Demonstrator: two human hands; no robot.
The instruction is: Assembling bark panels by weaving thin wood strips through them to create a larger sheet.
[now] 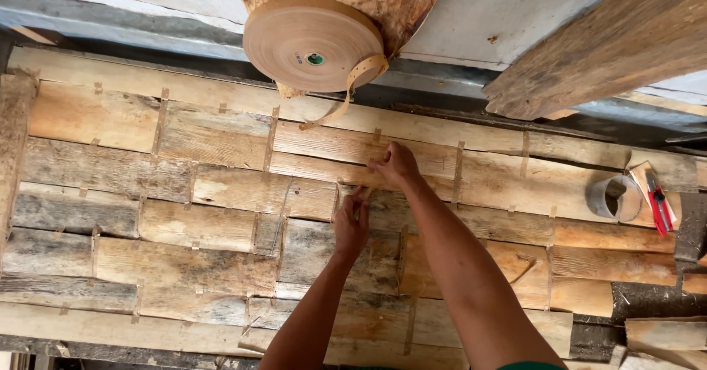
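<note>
We see a big tape roll [313, 44] of brown paper at the top, round, with a small green label at its hub and a loose end dangling down. Below it lies a veneer sheet [184, 215], rough thin wood strips, pale and grey, joined by short tape tabs. Our right hand [398, 165] presses flat, fingers loose, on a strip just under the dangling end. Our left hand [351, 223] pinches a tape piece [361, 192] against a seam beside it. At right sit a small tape ring [615, 197] and a red cutter [658, 202].
</note>
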